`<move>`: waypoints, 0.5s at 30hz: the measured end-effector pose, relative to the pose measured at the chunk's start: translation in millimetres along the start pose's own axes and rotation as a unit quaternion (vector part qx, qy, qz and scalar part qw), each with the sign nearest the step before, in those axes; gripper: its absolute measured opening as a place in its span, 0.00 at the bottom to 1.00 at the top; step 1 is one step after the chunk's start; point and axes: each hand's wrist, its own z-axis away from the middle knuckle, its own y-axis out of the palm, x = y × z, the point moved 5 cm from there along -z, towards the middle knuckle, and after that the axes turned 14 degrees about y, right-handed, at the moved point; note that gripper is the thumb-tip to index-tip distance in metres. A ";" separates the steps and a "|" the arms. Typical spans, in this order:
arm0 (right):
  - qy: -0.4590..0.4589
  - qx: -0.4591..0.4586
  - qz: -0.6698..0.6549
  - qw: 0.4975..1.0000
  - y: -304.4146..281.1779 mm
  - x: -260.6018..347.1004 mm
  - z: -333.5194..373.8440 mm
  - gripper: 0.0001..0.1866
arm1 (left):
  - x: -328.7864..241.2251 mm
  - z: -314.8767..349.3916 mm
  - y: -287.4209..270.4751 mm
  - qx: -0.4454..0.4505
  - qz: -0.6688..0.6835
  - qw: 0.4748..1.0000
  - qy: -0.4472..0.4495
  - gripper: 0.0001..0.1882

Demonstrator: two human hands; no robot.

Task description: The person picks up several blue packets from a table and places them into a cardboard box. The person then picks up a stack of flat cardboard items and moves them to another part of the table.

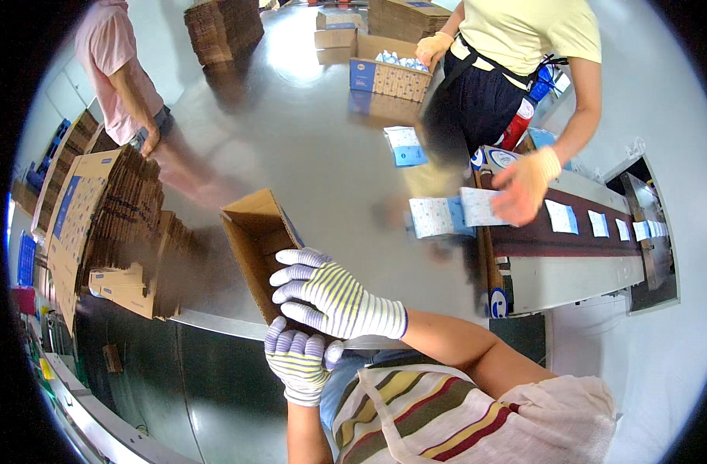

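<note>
An open-topped brown cardboard box [254, 232] stands at the table's near edge, and nothing shows in the visible part of its inside. My left hand [298, 365], in a striped knit glove, is closed over the box's near edge, fingers curled inward. Across the near half of the opening lies my right hand [334, 298], in a matching glove; its fingers are stretched out and slightly apart, and its thumb is hidden. Right of the box, several white and blue packets [431, 216] lie by the conveyor end.
A co-worker's gloved hand [527, 185] is at the packets beside the conveyor belt [531, 243]. A filled carton [388, 77] stands at the far side of the steel table [307, 147]. Flattened cartons [98, 224] are stacked at left, near another person [110, 69].
</note>
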 end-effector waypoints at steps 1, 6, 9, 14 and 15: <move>0.000 0.004 -0.001 1.000 -0.5 1.2 -0.7 0.11 | -0.1 -0.4 -0.6 -0.001 -0.003 1.000 0.001 0.14; 0.006 0.008 -0.004 1.000 -1.5 0.5 0.6 0.11 | -2.0 -3.0 -1.7 -0.004 -0.005 1.000 0.003 0.14; 0.004 0.018 0.005 1.000 -2.2 -1.4 2.4 0.11 | -3.6 -3.7 -1.4 -0.012 -0.009 1.000 0.005 0.13; 0.011 0.024 -0.009 1.000 1.3 -0.1 0.4 0.11 | -1.7 -0.2 -2.5 -0.017 -0.009 1.000 -0.003 0.13; 0.011 0.023 -0.010 1.000 1.7 -0.2 0.3 0.11 | -1.4 -0.5 -2.5 -0.017 -0.007 1.000 -0.004 0.13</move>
